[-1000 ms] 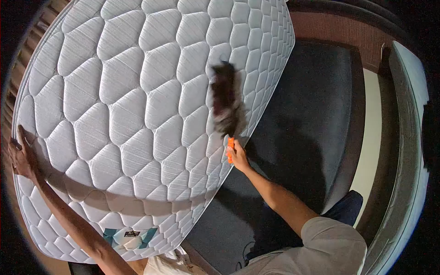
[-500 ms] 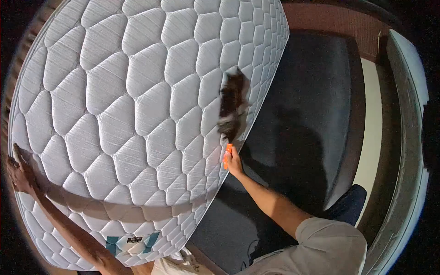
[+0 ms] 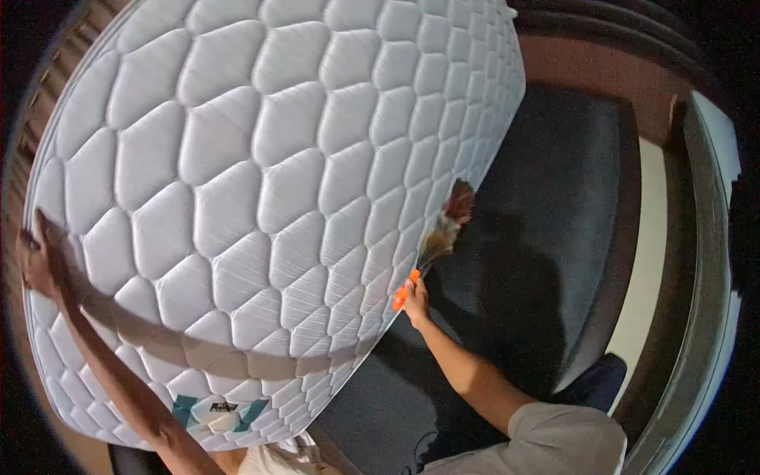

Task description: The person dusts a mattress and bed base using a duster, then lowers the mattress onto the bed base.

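A white quilted mattress (image 3: 305, 166) stands tilted up in front of me and fills the left and middle of the view. At its left edge, my left hand (image 3: 43, 261) grips the border, with some fingers hidden behind it. My right hand (image 3: 416, 305) is closed around the orange handle of a feather duster (image 3: 451, 222). The duster's brown and grey feathers lie over the mattress's right edge, partly against the dark bed base (image 3: 538, 214). A teal and white label (image 3: 222, 413) is on the lower part of the mattress.
The dark bed base lies to the right under the raised mattress, with shadows across it. Behind it is a brown headboard-like panel (image 3: 594, 71). A long pale-edged panel (image 3: 712, 237) stands at the far right, beside a cream floor strip (image 3: 645, 261).
The feather duster and my right hand have moved right and downward, from the mattress's face to its right edge. My left hand still holds the left edge, and the view has shifted slightly.
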The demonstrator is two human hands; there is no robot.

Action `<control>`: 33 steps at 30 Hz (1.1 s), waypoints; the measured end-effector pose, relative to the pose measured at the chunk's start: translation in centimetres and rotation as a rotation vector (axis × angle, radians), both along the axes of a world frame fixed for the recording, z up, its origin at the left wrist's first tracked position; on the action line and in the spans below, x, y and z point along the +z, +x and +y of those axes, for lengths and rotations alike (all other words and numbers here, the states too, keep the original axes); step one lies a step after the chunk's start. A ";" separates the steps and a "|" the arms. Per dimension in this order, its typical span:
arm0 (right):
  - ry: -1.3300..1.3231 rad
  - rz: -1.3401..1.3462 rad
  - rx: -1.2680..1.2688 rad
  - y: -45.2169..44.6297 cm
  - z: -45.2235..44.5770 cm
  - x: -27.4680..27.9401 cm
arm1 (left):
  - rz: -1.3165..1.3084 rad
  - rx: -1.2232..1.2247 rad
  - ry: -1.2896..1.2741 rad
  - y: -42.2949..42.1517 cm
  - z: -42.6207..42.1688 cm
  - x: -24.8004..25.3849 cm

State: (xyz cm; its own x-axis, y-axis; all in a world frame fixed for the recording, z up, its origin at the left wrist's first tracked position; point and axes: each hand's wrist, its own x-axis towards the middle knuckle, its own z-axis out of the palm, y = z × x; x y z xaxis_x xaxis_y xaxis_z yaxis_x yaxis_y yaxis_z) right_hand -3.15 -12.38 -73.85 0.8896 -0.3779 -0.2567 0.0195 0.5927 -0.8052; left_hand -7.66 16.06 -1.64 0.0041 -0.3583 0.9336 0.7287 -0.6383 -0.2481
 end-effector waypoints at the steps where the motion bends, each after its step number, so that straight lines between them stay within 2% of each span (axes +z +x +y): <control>1: -0.017 -0.029 0.018 0.2 -0.5 2.0 | -0.026 -0.185 0.045 -0.1 -0.2 0.4; 3: 0.193 -0.092 0.019 -0.4 -2.5 8.0 | 0.055 -0.271 -0.039 -0.8 -1.4 0.1; 4: 0.000 -0.171 -0.070 1.7 -2.2 7.4 | 0.021 -0.298 -0.003 -0.9 -2.3 -0.8; 5: -0.021 -0.200 -0.062 2.1 -2.9 9.5 | -0.012 -0.323 0.036 -0.9 -3.0 -1.4; 7: -0.210 -0.396 -0.164 1.8 -5.1 17.1 | 0.060 -0.375 -0.080 -1.2 -3.2 -1.6; 8: -0.175 -0.478 -0.097 2.1 -6.0 20.2 | 0.039 -0.474 -0.044 -1.3 -4.2 -2.2; 9: -0.137 -0.553 -0.031 2.5 -6.8 23.0 | 0.094 -0.450 -0.073 -2.1 -4.9 -2.4; 11: -0.449 -0.633 -0.038 4.3 -8.3 27.4 | 0.113 -0.539 -0.071 -2.3 -5.2 -2.3; 13: -0.753 -0.831 -0.188 5.3 -9.0 32.1 | 0.114 -0.507 -0.079 -2.2 -4.4 -2.1; 16: -0.972 -1.036 -0.208 3.7 -9.5 38.1 | 0.210 -0.551 -0.088 -3.7 -3.2 -0.6; 17: -1.085 -1.123 -0.241 3.6 -9.6 39.3 | 0.365 -0.722 -0.144 -4.6 -2.5 0.4; 18: -1.074 -1.097 -0.201 3.5 -10.1 40.1 | 0.523 -0.890 -0.198 -5.5 -1.7 1.2; 19: -1.080 -1.105 -0.198 3.4 -9.9 40.7 | 0.514 -0.890 -0.203 -6.6 -1.7 1.2; 21: -0.855 -0.912 -0.302 3.3 -9.2 41.9 | 0.325 -0.397 -0.298 -8.4 -2.0 0.2; 23: -0.841 -0.876 -0.296 3.1 -8.0 42.1 | 0.163 -0.522 -0.217 -7.1 -1.0 -0.9; 25: -0.872 -1.076 -0.234 2.5 -7.1 42.0 | 0.176 -0.463 -0.259 -6.7 -0.2 -0.5; 26: -0.957 -1.167 -0.371 2.8 -6.8 42.2 | 0.134 -0.477 -0.210 -6.5 -0.4 -0.7; 27: -0.963 -1.181 -0.356 3.1 -6.5 42.2 | 0.094 -0.485 -0.159 -6.4 -0.6 -0.9; 30: -0.815 -0.909 -0.340 2.6 -5.1 43.0 | 0.065 -0.556 -0.032 -5.9 0.5 -0.6; 33: -0.827 -0.955 -0.211 2.0 -2.3 42.4 | 0.078 -0.568 -0.087 -6.3 -0.9 -1.2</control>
State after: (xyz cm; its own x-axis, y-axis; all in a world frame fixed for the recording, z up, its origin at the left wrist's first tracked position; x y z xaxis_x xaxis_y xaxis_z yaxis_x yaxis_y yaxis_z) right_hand -1.10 -14.70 -31.50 0.4933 -0.2740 0.8256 0.8230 -0.1604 -0.5450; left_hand -14.01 15.21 -2.86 -0.0965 -0.2466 0.9643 0.2471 -0.9444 -0.2168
